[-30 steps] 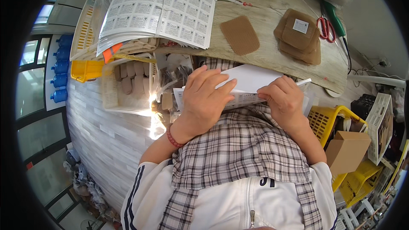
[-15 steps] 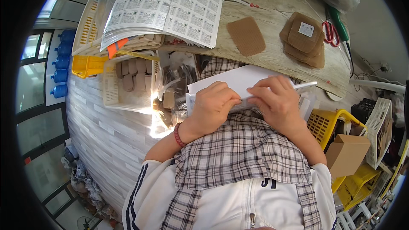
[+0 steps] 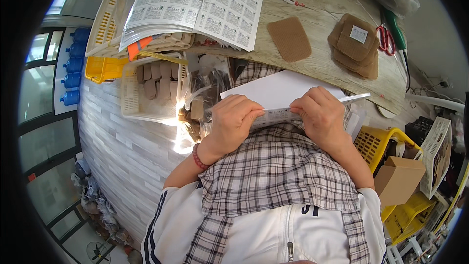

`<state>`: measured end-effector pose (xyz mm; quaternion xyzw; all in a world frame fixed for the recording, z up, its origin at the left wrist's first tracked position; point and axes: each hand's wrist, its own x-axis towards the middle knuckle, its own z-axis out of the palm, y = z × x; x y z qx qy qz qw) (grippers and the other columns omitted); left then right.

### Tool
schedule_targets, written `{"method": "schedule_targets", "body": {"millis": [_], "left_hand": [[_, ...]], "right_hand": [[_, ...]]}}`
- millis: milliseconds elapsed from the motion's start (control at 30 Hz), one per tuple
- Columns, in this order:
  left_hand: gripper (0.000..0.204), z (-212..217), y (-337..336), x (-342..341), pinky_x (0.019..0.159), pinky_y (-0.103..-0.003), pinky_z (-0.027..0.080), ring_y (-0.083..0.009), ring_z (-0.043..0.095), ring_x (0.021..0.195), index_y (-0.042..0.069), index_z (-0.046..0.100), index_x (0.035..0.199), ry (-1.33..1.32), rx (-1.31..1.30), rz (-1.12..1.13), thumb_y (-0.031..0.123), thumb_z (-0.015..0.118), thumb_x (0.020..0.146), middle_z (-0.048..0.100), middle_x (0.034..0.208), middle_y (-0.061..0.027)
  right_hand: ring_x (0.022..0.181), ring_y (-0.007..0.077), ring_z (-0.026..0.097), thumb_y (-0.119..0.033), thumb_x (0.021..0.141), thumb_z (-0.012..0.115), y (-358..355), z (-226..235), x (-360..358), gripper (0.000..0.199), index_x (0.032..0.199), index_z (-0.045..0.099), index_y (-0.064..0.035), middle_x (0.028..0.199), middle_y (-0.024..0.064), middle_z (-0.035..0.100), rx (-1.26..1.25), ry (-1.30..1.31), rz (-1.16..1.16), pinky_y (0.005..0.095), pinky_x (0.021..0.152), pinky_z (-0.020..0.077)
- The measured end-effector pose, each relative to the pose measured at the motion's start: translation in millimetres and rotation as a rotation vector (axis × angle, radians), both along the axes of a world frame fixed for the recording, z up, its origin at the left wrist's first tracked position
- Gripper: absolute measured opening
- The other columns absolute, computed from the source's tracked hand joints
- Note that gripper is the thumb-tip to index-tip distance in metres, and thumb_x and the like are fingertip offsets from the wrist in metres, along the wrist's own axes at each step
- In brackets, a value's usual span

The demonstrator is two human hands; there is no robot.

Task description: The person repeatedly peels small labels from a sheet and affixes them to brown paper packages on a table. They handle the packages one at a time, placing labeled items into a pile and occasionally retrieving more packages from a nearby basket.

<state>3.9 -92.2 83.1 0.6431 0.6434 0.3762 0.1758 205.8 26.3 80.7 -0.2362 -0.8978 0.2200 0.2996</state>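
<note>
Over my lap, a white sheet (image 3: 283,91) lies with its blank side up, and a strip of small printed labels shows along its near edge. My left hand (image 3: 235,121) pinches that edge between thumb and fingers. A little to the right, my right hand (image 3: 321,116) grips the same edge with its fingers curled. On the table just beyond lies a single brown ribbed pad (image 3: 289,39) with rounded corners. Farther right is a stack of similar pads (image 3: 355,44), with a small white label (image 3: 358,34) on the top one.
A pile of printed label sheets (image 3: 190,12) rests over a cream basket (image 3: 104,24) at the far left. Red-handled scissors (image 3: 386,40) and a green-handled corded tool (image 3: 394,28) lie at the table's right. Below left, a white crate (image 3: 130,99) holds brown pads; a yellow basket (image 3: 367,143) stands right.
My hands have moved apart along the sheet's near edge, and the printed strip between them now shows more. My right fingers have closed onto the edge. The whole view has shifted slightly.
</note>
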Motion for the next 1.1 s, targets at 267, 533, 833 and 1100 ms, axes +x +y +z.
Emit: {"method": "schedule_targets", "body": {"millis": [267, 533, 833, 1100], "left_hand": [[0.005, 6.1, -2.4, -13.0, 0.063, -0.031, 0.048, -0.0234, 0.063, 0.068, 0.001, 0.072, 0.087, 0.102, 0.069, -0.008, 0.005, 0.071, 0.083, 0.070, 0.079, -0.0094], [0.007, -2.5, -29.1, -37.6, 0.063, -0.029, 0.049, -0.0196, 0.066, 0.070, -0.001, 0.071, 0.092, -0.213, -0.133, 0.139, 0.004, 0.067, 0.088, 0.070, 0.080, -0.0100], [0.012, 4.6, -32.7, -50.6, 0.082, -0.030, 0.051, -0.0193, 0.066, 0.087, -0.002, 0.070, 0.100, 0.029, -0.331, 0.130, 0.002, 0.062, 0.092, 0.071, 0.091, -0.0087], [0.014, 13.9, -9.5, -4.8, 0.075, -0.036, 0.051, -0.0260, 0.065, 0.083, 0.001, 0.071, 0.098, -0.008, -0.160, 0.017, 0.002, 0.068, 0.084, 0.069, 0.088, -0.0119]], "right_hand": [[0.066, 0.0227, 0.056, -0.003, 0.070, 0.075, 3.1, -3.9, 0.8, 0.015, 0.076, 0.063, -0.0092, 0.070, 0.0039, 0.053, 0.015, 0.010, 0.012, 0.0344, 0.056, 0.0460], [0.067, 0.0227, 0.057, -0.003, 0.070, 0.076, 5.0, -1.7, 0.4, 0.016, 0.076, 0.063, -0.0094, 0.070, 0.0037, 0.053, 0.011, 0.000, -0.001, 0.0351, 0.057, 0.0465], [0.068, 0.0231, 0.058, -0.005, 0.072, 0.075, -3.8, -4.9, -6.9, 0.013, 0.077, 0.063, -0.0090, 0.071, 0.0043, 0.054, -0.037, -0.007, 0.052, 0.0350, 0.057, 0.0480], [0.074, 0.0231, 0.061, -0.015, 0.076, 0.075, -5.9, 1.7, -25.2, 0.013, 0.080, 0.064, -0.0084, 0.076, 0.0054, 0.059, -0.044, -0.010, 0.149, 0.0353, 0.063, 0.0505]]}}
